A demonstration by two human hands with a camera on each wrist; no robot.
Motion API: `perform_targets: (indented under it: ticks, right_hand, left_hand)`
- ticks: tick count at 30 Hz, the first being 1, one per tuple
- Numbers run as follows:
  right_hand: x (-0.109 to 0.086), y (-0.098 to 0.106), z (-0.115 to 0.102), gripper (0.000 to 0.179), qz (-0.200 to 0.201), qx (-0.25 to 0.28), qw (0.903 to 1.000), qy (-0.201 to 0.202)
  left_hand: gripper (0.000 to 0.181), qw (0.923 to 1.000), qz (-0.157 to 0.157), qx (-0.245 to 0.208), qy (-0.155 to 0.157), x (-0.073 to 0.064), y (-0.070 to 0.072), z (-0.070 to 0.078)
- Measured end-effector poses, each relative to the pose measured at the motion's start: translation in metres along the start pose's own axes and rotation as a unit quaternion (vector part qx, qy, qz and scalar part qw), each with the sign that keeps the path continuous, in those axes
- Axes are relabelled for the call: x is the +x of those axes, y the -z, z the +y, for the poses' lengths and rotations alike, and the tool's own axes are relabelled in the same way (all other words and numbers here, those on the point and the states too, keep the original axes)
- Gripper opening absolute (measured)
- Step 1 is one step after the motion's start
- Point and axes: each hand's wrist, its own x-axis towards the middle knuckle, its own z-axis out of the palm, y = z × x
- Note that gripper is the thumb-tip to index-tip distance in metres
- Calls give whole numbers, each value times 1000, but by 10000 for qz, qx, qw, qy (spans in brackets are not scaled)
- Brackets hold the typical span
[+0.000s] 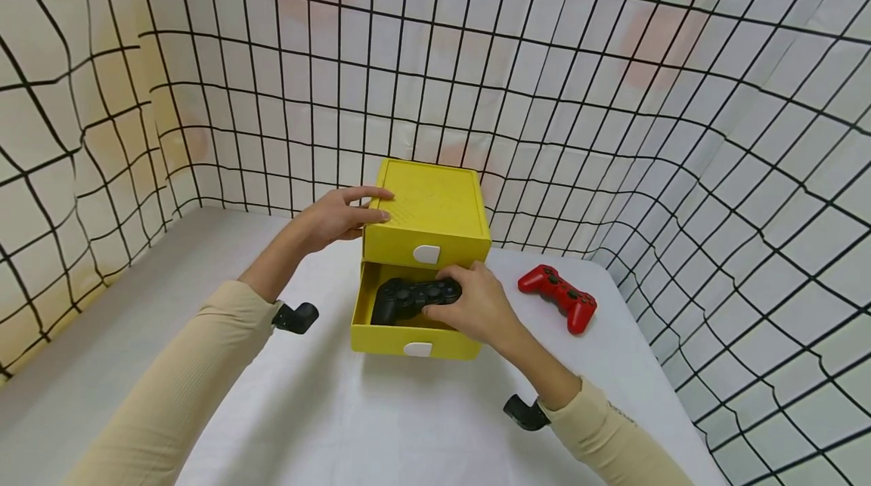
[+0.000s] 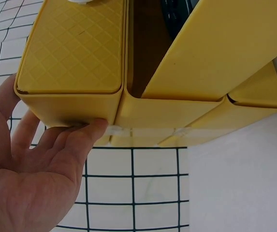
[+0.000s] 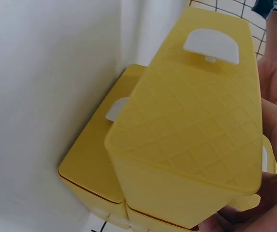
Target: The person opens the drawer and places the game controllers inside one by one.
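In the head view, a yellow drawer unit (image 1: 435, 199) with white pull tabs stands on the white table, its middle drawer (image 1: 381, 338) pulled out. Inside that drawer lies a black game controller (image 1: 401, 297). My right hand (image 1: 483, 304) reaches in and pinches the controller's right end between thumb and fingers. My left hand (image 1: 330, 220) rests on the unit's upper left corner, two digits over the top. The left wrist view has the fingers (image 2: 70, 145) lying against the unit's side. In the right wrist view, the drawer's front hides the controller.
A red game controller (image 1: 558, 297) lies on the table to the right of the unit. Black wire grid (image 1: 422, 78) over pale cloth surrounds the table at the back and both sides. The bottom drawer (image 3: 94, 154) is closed. Black camera mounts (image 1: 296, 317) sit at both wrists.
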Motion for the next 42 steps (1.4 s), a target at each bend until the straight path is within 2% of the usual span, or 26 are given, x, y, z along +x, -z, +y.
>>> perform_targets:
  ticks: [10,16,24,35,42]
  right_hand:
    - [1,-4,4,54,-361,-512,9980,116]
    - [3,-1,1,59,-772,-720,9944,7]
    - [3,2,-3,64,-1063,-832,9907,-154]
    - [-2,10,-8,69,-1172,-655,9901,-403]
    - [-17,18,-7,75,-896,-323,9939,-556]
  left_hand:
    - [52,10000,-17,55,-25,-1,0,1]
    - [51,10000,3,8,-5,-2,0,1]
    - [52,10000,-21,12,-46,-1,0,0]
    - [53,9998,25,147,-101,1,0,-1]
    - [52,10000,-6,6,-51,0,0,0]
